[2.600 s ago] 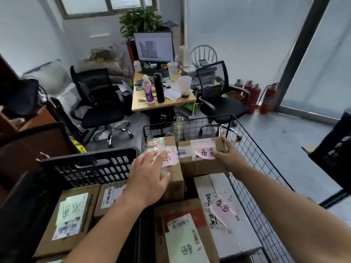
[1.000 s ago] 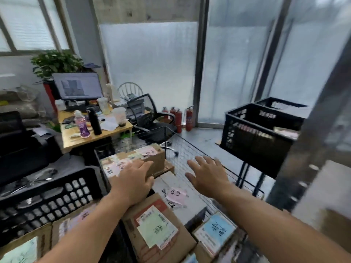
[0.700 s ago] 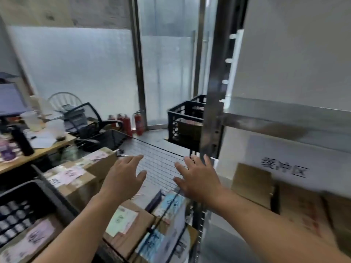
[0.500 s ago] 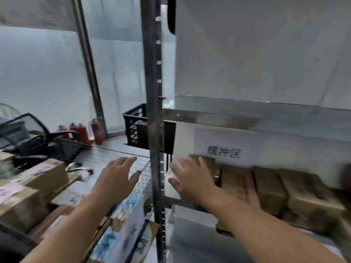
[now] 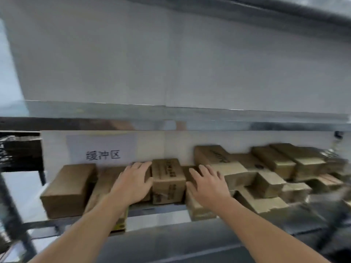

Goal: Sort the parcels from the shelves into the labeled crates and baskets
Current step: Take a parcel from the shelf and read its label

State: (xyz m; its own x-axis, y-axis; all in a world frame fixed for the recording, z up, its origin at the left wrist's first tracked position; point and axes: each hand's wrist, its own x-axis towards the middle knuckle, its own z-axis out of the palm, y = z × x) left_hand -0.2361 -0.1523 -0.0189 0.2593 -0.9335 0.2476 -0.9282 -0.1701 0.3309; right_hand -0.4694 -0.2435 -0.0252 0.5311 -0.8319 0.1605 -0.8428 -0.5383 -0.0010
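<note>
Several brown cardboard parcels lie in a row on a metal shelf [image 5: 171, 207]. One upright parcel [image 5: 168, 180] with printed text stands in the middle. My left hand [image 5: 133, 183] reaches in at its left side, fingers straight, over a flatter parcel [image 5: 103, 184]. My right hand [image 5: 208, 185] is at the upright parcel's right side, fingers spread over another parcel [image 5: 197, 207]. Neither hand grips anything. The view is blurred by motion.
A white sign with printed characters [image 5: 103, 154] hangs on the back wall above the parcels. A bare upper shelf [image 5: 171, 122] runs overhead. A large parcel [image 5: 68, 189] sits at the left, stacked parcels [image 5: 273, 173] to the right. A dark shelf post [image 5: 13, 221] stands at lower left.
I turned from the wire cart and crates to the shelf. Both hands left the cart's parcels and moved forward to either side of the upright parcel.
</note>
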